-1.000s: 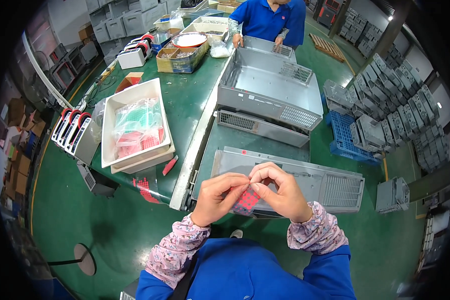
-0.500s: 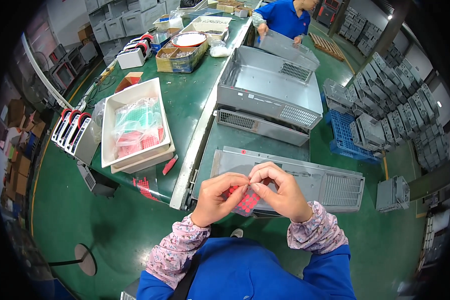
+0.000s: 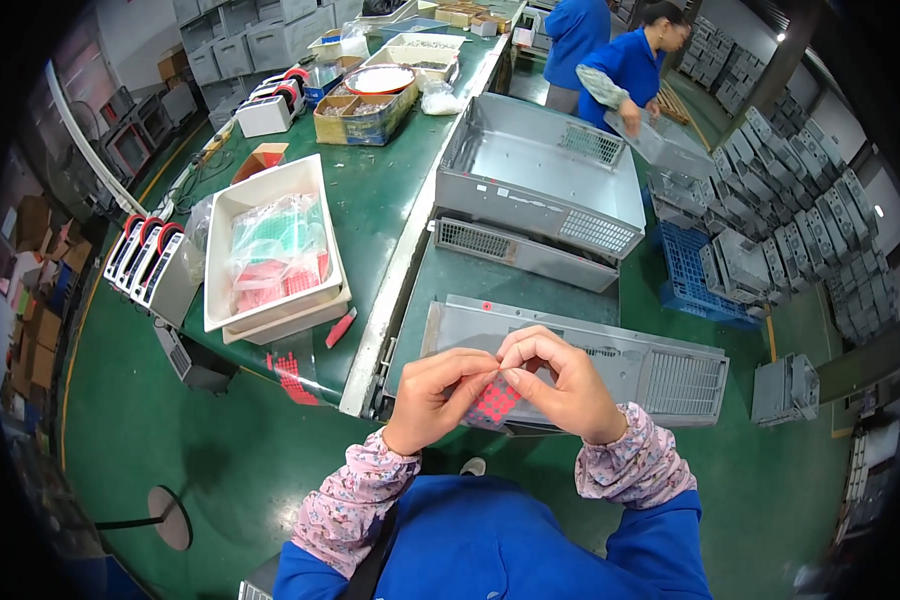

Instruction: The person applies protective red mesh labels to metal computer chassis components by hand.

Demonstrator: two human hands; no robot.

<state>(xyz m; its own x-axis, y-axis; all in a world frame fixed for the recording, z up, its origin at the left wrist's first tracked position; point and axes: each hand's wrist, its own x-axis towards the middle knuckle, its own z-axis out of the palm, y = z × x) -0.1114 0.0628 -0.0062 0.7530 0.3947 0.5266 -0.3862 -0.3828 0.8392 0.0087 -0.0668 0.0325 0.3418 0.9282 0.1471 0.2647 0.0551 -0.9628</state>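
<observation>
A small sheet of red round stickers (image 3: 494, 402) hangs between my hands. My left hand (image 3: 438, 396) has thumb and fingers pinched on its upper edge. My right hand (image 3: 562, 388) is closed too, its thumb and fingertips pinched at the same edge and meeting the left fingertips. Whether a single sticker is between the fingertips is too small to tell. Below and beyond the hands lies a long grey metal panel (image 3: 590, 362) with slotted vents at its right end. One red dot shows at its upper left edge.
A white bin (image 3: 213, 295) with bagged red and green sticker sheets stands on the green table (image 3: 370, 250) at left. Behind the panel sits an open metal case (image 3: 530, 200). Two people in blue work beyond; stacked metal cases (image 3: 770, 200) fill the right.
The co-worker with the metal cover has moved right, toward the stacks, and a second person in blue now shows behind. My hands stay in place; the sticker sheet has shifted slightly.
</observation>
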